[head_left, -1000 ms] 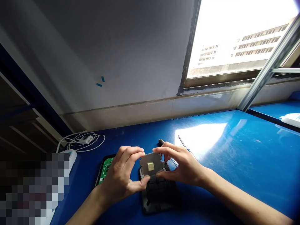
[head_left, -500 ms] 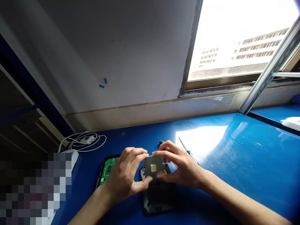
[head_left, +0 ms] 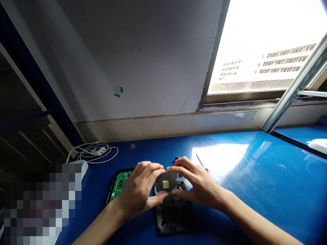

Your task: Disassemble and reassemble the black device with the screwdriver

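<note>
We've got the dark plate (head_left: 170, 176) at the far end of the black housing (head_left: 159, 223), gripped between fingertips (head_left: 169, 168) and thumbs (head_left: 157, 199), left hand (head_left: 140, 187) and right hand (head_left: 200, 182) equally near, plate's long axis unclear.

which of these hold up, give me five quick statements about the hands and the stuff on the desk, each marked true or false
1. The left hand and the right hand both hold a dark plate. True.
2. The plate bears a round red patch. False: its patch is squarish and gold.
3. A green circuit board, partly hidden by the left hand, lies left of a black casing. True.
4. A slim tool with a blue part lies left of the left hand. False: the slim tool lies beyond the right hand.
5. Two small blue strips are on the wall. True.
</note>
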### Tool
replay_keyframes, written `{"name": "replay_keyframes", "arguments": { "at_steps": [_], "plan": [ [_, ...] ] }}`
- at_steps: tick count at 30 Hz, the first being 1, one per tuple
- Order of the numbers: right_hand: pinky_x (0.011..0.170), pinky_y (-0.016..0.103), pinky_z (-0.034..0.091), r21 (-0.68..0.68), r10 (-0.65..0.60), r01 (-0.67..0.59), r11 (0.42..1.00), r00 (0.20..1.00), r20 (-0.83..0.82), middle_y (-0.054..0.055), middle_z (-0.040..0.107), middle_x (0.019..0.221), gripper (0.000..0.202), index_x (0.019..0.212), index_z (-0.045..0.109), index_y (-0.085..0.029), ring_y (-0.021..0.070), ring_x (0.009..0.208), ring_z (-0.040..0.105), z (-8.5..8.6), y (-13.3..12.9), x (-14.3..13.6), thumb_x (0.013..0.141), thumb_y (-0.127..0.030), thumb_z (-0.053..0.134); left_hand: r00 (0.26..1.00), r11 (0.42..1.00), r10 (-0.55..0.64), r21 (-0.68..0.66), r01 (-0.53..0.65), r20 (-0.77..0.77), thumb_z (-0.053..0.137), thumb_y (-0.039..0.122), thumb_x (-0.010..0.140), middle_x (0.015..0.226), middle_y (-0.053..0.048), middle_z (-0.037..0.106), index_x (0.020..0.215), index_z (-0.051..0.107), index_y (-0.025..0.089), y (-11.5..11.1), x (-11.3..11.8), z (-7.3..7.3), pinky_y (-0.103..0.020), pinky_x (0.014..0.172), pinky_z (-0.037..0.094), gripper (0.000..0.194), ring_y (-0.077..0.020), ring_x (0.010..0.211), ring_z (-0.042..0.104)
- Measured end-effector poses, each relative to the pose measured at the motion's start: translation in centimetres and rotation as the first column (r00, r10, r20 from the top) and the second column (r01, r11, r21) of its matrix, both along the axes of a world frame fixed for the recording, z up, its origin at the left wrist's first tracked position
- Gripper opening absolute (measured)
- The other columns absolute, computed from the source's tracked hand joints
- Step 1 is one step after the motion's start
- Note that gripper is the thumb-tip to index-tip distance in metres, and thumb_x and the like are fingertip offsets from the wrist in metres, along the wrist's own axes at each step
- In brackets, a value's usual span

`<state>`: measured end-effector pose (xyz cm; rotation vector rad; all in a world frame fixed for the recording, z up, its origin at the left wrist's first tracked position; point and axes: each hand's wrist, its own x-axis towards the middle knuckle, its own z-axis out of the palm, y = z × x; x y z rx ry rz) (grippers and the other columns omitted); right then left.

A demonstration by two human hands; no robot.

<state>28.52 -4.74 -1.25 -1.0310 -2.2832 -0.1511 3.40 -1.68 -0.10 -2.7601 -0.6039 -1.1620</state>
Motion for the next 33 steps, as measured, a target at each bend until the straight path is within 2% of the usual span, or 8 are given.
{"name": "replay_keyframes", "arguments": {
  "at_steps": [8, 11, 15, 21, 24, 28, 31, 33],
  "plan": [
    [0.059, 0.03, 0.06, 0.042, 0.026, -0.023, 0.999, 0.997, -0.075, 0.011, 0.063, 0.112, 0.046, 0.123, 0.06, -0.02, 0.0151, 0.07, 0.068, 0.0, -0.1, 0.0, 0.084, -0.037, 0.077, 0.999, 0.998, 0.037, 0.046, -0.037, -0.017, 0.075, 0.024, 0.087, 0.115, -0.012, 0.071, 0.121, 0.063, 0.013, 0.1, 0.3, -0.1, -0.041, 0.09, 0.057, 0.038, -0.0287, 0.103, 0.063],
    [0.056, 0.029, 0.059, 0.113, 0.055, -0.045, 0.993, 0.995, -0.085, 0.01, 0.064, 0.107, 0.044, 0.122, 0.059, -0.019, 0.0148, 0.068, 0.066, 0.1, -0.2, -0.3, 0.086, -0.039, 0.075, 0.999, 0.996, 0.039, 0.077, -0.036, -0.036, 0.071, 0.021, 0.088, 0.114, -0.012, 0.071, 0.121, 0.063, 0.011, -0.1, 0.6, -0.2, -0.04, 0.092, 0.057, 0.035, -0.0286, 0.105, 0.063],
    [0.054, 0.029, 0.057, 0.248, 0.093, -0.081, 0.965, 0.995, -0.036, 0.01, 0.065, 0.101, 0.05, 0.128, 0.057, -0.018, 0.0191, 0.074, 0.07, 0.5, -0.5, -0.7, 0.088, -0.044, 0.073, 0.998, 0.998, 0.03, 0.065, -0.027, -0.051, 0.071, 0.022, 0.089, 0.116, -0.012, 0.071, 0.122, 0.064, 0.01, -0.4, 0.7, -0.6, -0.041, 0.094, 0.056, 0.036, -0.0289, 0.107, 0.063],
    [0.056, 0.031, 0.059, 0.254, 0.126, -0.122, 0.96, 0.992, -0.003, 0.009, 0.067, 0.098, 0.056, 0.139, 0.051, -0.019, 0.0202, 0.074, 0.069, 0.1, -0.9, -1.3, 0.091, -0.038, 0.072, 0.998, 1.0, -0.014, 0.008, 0.015, -0.062, 0.076, 0.036, 0.091, 0.115, -0.012, 0.071, 0.12, 0.064, 0.011, -0.4, 0.9, -1.0, -0.043, 0.092, 0.056, 0.04, -0.0298, 0.104, 0.064],
    [0.061, 0.033, 0.061, 0.154, 0.116, -0.111, 0.982, 0.993, -0.028, 0.012, 0.062, 0.111, 0.071, 0.148, 0.044, -0.022, 0.0207, 0.079, 0.07, -0.3, -0.9, -1.1, 0.091, -0.05, 0.073, 1.0, 0.997, -0.015, -0.078, 0.014, -0.005, 0.085, 0.036, 0.084, 0.115, -0.012, 0.071, 0.117, 0.064, 0.013, -0.4, 1.0, -0.8, -0.041, 0.088, 0.058, 0.045, -0.0291, 0.102, 0.064],
    [0.068, 0.034, 0.065, -0.172, 0.021, -0.049, 0.984, 0.987, -0.16, 0.013, 0.05, 0.128, 0.11, 0.157, 0.033, -0.03, 0.0176, 0.082, 0.068, -0.7, -0.5, -0.9, 0.068, -0.065, 0.088, 0.995, 0.978, 0.01, -0.209, 0.011, 0.1, 0.093, 0.03, 0.074, 0.116, -0.01, 0.069, 0.119, 0.063, 0.017, -0.6, 1.0, -0.5, -0.042, 0.089, 0.059, 0.055, -0.0291, 0.105, 0.062],
    [0.075, 0.035, 0.066, -0.344, -0.005, -0.075, 0.936, 0.974, -0.228, 0.01, 0.046, 0.131, 0.103, 0.152, 0.039, -0.036, 0.0173, 0.088, 0.066, -0.8, -0.3, -1.1, 0.067, -0.049, 0.094, 0.989, 0.958, -0.011, -0.281, 0.052, 0.145, 0.095, 0.032, 0.073, 0.119, -0.01, 0.067, 0.123, 0.062, 0.02, -0.9, 1.1, -0.6, -0.043, 0.092, 0.059, 0.061, -0.0292, 0.108, 0.06],
    [0.078, 0.034, 0.065, -0.35, 0.038, -0.136, 0.927, 0.961, -0.274, 0.008, 0.047, 0.126, 0.085, 0.146, 0.047, -0.035, 0.019, 0.094, 0.064, -0.8, -0.3, -1.4, 0.073, -0.035, 0.09, 0.986, 0.95, -0.044, -0.299, 0.091, 0.162, 0.093, 0.036, 0.076, 0.121, -0.01, 0.065, 0.126, 0.061, 0.021, -1.2, 1.2, -0.7, -0.043, 0.093, 0.059, 0.061, -0.029, 0.108, 0.06]
  ]
}}
